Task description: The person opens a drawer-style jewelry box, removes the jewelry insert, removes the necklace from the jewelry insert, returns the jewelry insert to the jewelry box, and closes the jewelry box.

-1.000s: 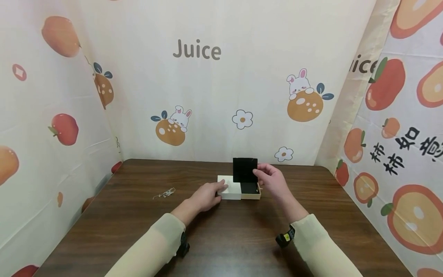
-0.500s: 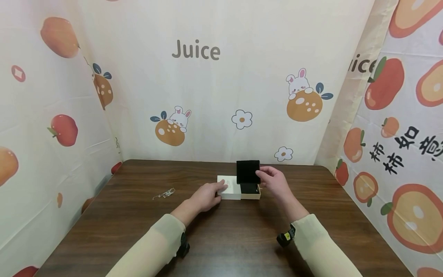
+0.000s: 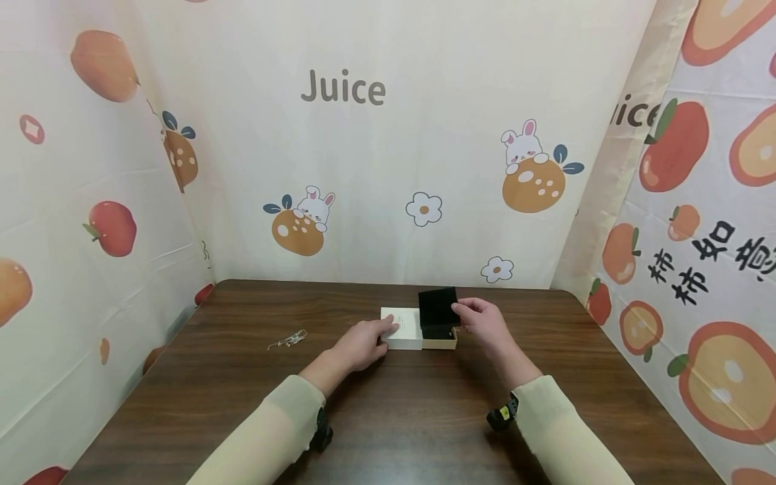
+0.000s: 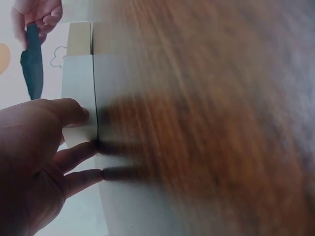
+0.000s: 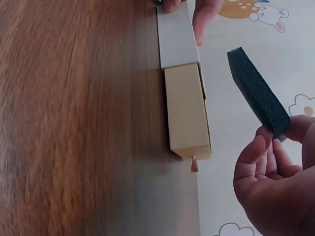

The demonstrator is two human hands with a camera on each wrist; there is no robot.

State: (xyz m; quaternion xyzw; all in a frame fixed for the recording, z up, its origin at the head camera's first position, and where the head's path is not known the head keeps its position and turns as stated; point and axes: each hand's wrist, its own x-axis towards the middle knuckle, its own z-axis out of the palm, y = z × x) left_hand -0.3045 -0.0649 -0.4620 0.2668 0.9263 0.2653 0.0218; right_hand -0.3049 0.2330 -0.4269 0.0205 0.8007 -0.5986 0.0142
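A small white box sleeve lies on the table with its kraft-coloured drawer slid partly out to the right. My left hand grips the sleeve's left end, index finger on its top and thumb at the near side. A square black foam pad is pinched at its right edge by my right hand. Tilted up, the pad hangs over the drawer, its lower edge right at the drawer's opening. Its thickness shows in the right wrist view. From the drawer's end sticks a short ribbon tab.
A thin silvery chain, apparently jewellery, lies on the brown wooden table left of the box. A printed curtain stands behind the table's far edge, with more curtain on both sides.
The right hand has brought the black foam pad lower and slightly to the right, closer to the drawer, and tilted it. The left hand and the box have stayed put.
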